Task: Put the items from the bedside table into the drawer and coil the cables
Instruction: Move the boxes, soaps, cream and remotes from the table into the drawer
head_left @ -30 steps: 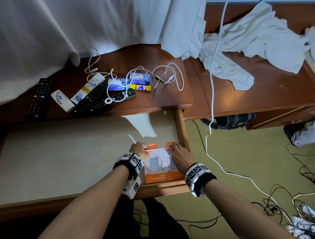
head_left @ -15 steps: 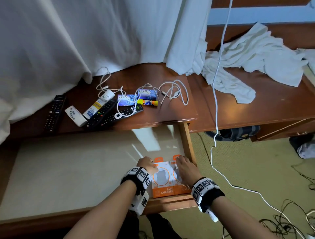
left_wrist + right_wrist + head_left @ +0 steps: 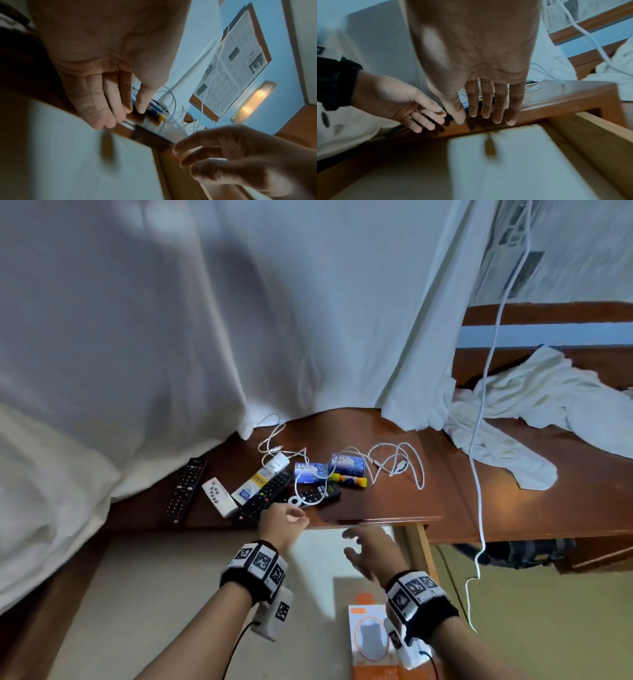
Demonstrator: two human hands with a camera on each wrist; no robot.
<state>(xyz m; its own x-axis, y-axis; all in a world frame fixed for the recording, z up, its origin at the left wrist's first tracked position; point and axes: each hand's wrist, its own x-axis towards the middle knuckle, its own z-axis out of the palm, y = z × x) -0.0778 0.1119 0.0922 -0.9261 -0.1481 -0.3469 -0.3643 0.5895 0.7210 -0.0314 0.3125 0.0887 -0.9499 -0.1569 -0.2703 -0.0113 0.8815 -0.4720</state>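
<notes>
The bedside table carries black remotes, a white remote, a white tube, blue soap boxes, a small yellow-and-blue item and tangled white cables. Below it the drawer stands pulled out, with orange-and-white charger boxes at its front right. My left hand hovers empty at the table's front edge by the remotes, fingers relaxed. My right hand is open above the drawer, fingers spread, holding nothing.
A white bedsheet drapes over the back and left of the table. To the right is a wooden desk with a crumpled white cloth; a long white cable hangs down across it to the floor.
Both hands let go of the charger boxes in the drawer and rose toward the table's front edge. The head view tilted upward.
</notes>
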